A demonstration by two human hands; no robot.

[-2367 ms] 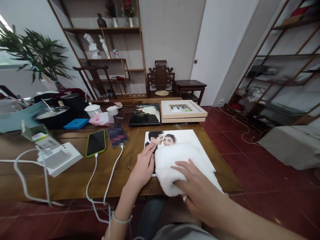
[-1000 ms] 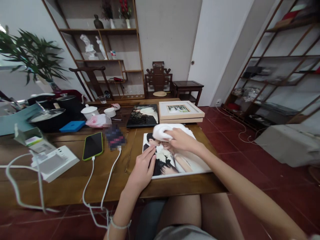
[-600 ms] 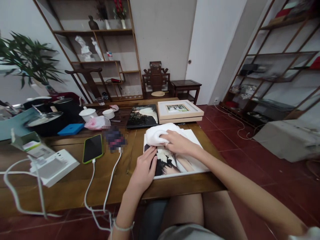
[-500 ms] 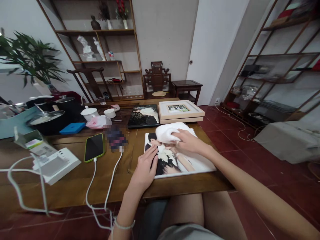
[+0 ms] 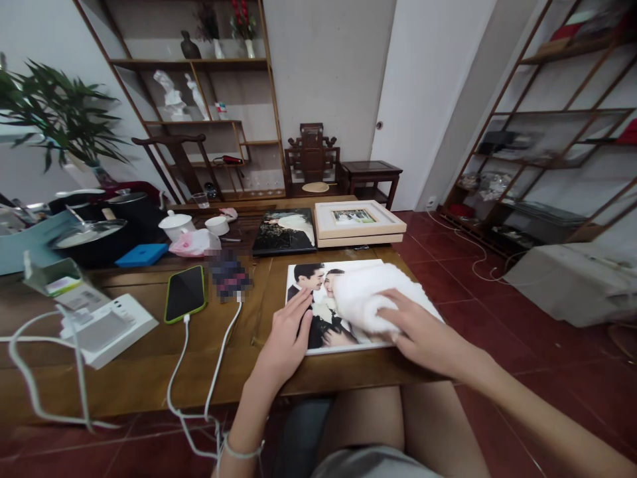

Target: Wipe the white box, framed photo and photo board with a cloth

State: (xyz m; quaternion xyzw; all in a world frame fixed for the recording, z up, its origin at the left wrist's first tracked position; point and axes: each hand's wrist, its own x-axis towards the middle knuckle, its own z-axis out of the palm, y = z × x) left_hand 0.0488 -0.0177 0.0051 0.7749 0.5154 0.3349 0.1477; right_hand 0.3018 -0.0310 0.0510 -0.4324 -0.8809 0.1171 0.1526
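Left hand [image 5: 284,335], one: laid flat, fingers extended and close together, thumb a little apart, touching the left side of the photo panel [image 5: 324,318]. Right hand [image 5: 423,332], one: fingers curled, clasping a gathered fold of the white cloth [image 5: 365,295]; I cannot make out all the fingertips. Photo panel, printed with a couple — lying flat between and beneath the hands, much of its right part hidden by the cloth. Wooden table [image 5: 328,373], bearing the panel near its front edge.

Directly beyond the hands, I list a dark photo panel [image 5: 284,232] and, just beside it on the right, a stack of pale-framed pictures [image 5: 359,224].

Left of the left hand, I record a blurred-out item [image 5: 229,275], then a green-edged phone [image 5: 185,295], each with a white cable attached; farther left, a white box [image 5: 115,326]. Beyond the phone — a blue box [image 5: 142,255], a pink-and-white bag [image 5: 195,243] and a white lidded pot [image 5: 176,227].
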